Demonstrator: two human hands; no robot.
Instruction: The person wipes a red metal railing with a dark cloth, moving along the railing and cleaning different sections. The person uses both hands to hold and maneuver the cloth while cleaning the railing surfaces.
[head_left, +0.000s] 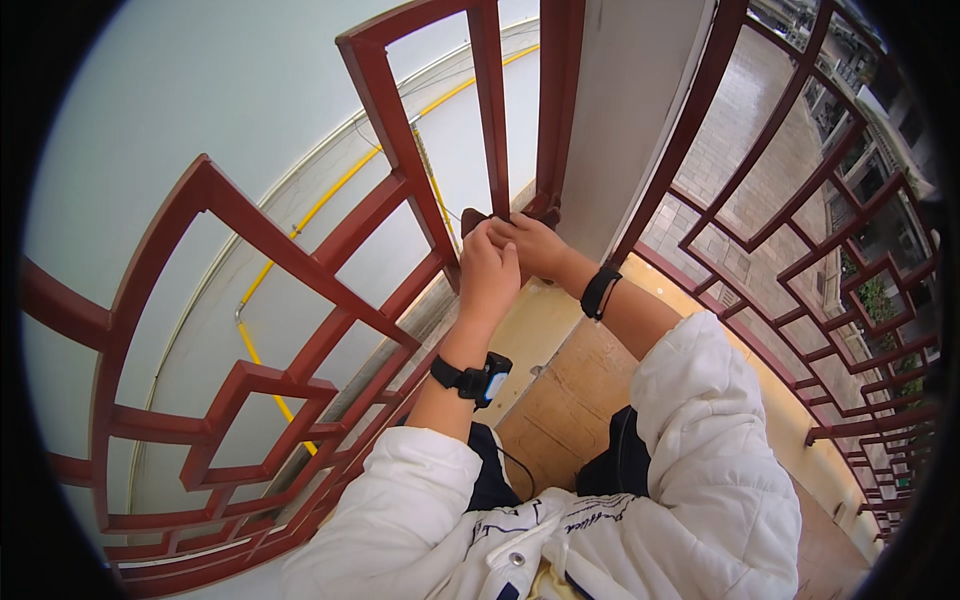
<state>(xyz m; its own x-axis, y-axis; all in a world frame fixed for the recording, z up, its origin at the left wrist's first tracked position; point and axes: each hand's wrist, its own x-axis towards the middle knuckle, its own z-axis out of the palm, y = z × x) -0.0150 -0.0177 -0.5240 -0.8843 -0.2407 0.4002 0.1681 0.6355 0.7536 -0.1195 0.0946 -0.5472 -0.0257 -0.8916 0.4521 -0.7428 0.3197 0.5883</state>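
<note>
A dark brown cloth [549, 212] is bunched at the lower part of a red vertical bar [490, 110] of the railing. My left hand [490, 268] is closed at the cloth's near side, with its fingers curled. Beside it, touching it, my right hand [533, 246] is closed too, its fingers pressed over the bar's foot. Parts of the cloth stick out beyond both hands; the rest is hidden under them. A black band with a small device [484, 381] sits on my left wrist, and a black band [600, 292] on my right wrist.
Red lattice railing [262, 233] runs along the left, and more lattice [800, 240] along the right. A pale pillar [628, 110] stands beyond my hands. Brown floor tiles [560, 400] lie below me. A yellow pipe [340, 190] crosses the wall outside; paving [745, 120] shows far right.
</note>
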